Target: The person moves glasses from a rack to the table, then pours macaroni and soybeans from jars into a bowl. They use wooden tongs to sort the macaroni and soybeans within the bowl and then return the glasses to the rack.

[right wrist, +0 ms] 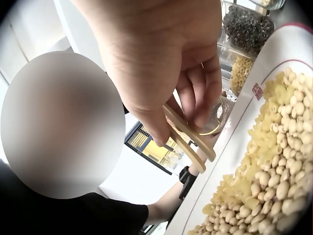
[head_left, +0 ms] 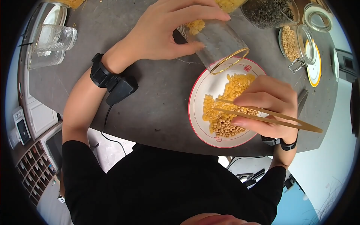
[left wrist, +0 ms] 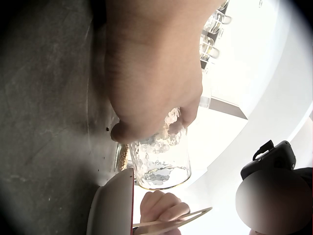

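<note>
A person in black sleeves sits at a dark grey table (head_left: 161,97), both hands busy around a white bowl (head_left: 198,93) with a red rim, near the table's near edge and right of its middle. The left hand (head_left: 161,35) reaches in from the left to the bowl's far side, thumb and fingers curved around a clear glass (head_left: 221,41). The glass is tilted well over, its gold-edged mouth pointing right and toward the person, above the bowl's far edge; I cannot tell whether the two touch. Some yellow pasta pieces (head_left: 195,27) lie at its closed end, by the fingers.

The right hand (head_left: 268,101), over the bowl's right side, pinches wooden tongs (head_left: 285,122) between thumb and fingers. The tips point left over the food, slightly apart, with nothing between them. In the bowl, small curly pasta (head_left: 234,84) lies on the far and left side, and round pale beans (head_left: 228,127) on the near side.

At the far right stand a clear container of dark dried leaves (head_left: 272,15) and a glass jar of beans (head_left: 290,43) with a wire clasp, just beside a yellow-rimmed plate (head_left: 318,73). Clear tumblers (head_left: 56,37) sit at the far left.
</note>
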Available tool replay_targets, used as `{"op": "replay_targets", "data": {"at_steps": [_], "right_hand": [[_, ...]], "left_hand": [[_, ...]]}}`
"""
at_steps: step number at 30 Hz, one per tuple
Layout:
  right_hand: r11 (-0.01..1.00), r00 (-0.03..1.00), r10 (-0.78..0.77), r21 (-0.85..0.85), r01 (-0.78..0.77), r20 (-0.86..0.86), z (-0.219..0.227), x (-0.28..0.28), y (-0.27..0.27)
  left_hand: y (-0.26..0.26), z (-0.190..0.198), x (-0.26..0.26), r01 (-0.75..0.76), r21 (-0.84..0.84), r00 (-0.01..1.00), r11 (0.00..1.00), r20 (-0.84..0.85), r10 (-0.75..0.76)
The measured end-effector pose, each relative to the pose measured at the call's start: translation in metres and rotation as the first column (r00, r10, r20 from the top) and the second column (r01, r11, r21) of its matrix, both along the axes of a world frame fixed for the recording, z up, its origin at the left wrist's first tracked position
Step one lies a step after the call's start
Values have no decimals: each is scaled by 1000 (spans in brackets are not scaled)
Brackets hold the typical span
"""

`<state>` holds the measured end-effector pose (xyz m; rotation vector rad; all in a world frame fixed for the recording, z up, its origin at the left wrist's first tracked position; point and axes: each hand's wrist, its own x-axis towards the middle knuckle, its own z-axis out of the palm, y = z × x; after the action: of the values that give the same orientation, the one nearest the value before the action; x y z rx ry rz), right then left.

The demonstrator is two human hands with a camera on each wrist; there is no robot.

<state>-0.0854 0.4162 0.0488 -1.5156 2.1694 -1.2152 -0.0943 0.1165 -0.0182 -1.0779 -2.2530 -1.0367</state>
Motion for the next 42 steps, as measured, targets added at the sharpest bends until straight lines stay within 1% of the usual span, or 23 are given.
{"op": "replay_targets", "data": {"at_steps": [1,5,9,11,18,20,21,22,23,24,25,27,28,29,31,33,35,36,38,42], "right_hand": [[998,998,43,43,-42,-37,-3,0,-2],[997,999,-17,77,20,-43,-11,2,-4],[997,1000,-10,77,11,-5,-17,2,-5],[997,999,-2,72,-2,51,-19,2,-4],[996,999,43,73,-44,22,-16,1,-2],[1000,1000,-17,-4,17,16,-10,1,-3],[1000,1000,-18,-4,18,16,-9,0,-4],[983,992,-118,-150,109,-53,-8,-1,-6],[937,968,-227,-296,187,-105,-7,0,-7],[912,946,-320,-284,296,-42,-2,4,-6],[911,946,-322,-286,296,-45,-1,3,-3],[980,985,-155,-141,144,-71,1,-2,4],[987,992,-121,-113,117,-25,0,1,0],[987,992,-123,-112,119,-23,-1,3,-3],[1000,999,29,7,-29,-38,-4,2,-8],[999,1000,17,29,-17,-5,-12,5,-8],[997,997,71,18,-71,-40,-18,3,-8],[997,997,72,17,-71,-40,-18,3,-9],[997,991,65,36,-61,-121,-17,4,-9],[996,990,40,83,-29,-132,-14,12,-8]], "left_hand": [[-1,-1,-1,0,17,1000,1000,-3,0],[-1,-2,-1,-2,20,1000,1000,-6,2],[-1,-3,-2,5,32,1000,999,-26,-4],[0,-5,-1,5,35,1000,999,-17,-4],[0,-5,-1,10,64,999,998,-31,-8],[0,-4,-2,10,63,999,998,-35,-8],[0,-4,-2,9,67,999,998,-32,-7],[0,-4,-1,8,71,1000,997,-26,-6],[0,-5,0,10,73,1000,997,-22,-8],[-1,-4,0,0,49,1000,999,-19,1],[-1,-3,0,-11,22,1000,1000,-20,11],[0,-2,-1,-3,40,1000,999,-23,4],[1,-2,-1,4,61,1000,998,-22,-3],[1,-2,0,6,62,1000,998,-20,-5],[0,-1,0,3,51,1000,999,-12,-2],[0,-1,-1,2,38,1000,999,-17,-2],[0,-3,-1,0,30,1000,1000,-17,0],[0,-4,-1,-4,23,1000,1000,-23,4],[-1,-4,-2,-8,13,999,1000,-34,9],[1,-5,-1,10,56,1000,998,-18,-9]]}}
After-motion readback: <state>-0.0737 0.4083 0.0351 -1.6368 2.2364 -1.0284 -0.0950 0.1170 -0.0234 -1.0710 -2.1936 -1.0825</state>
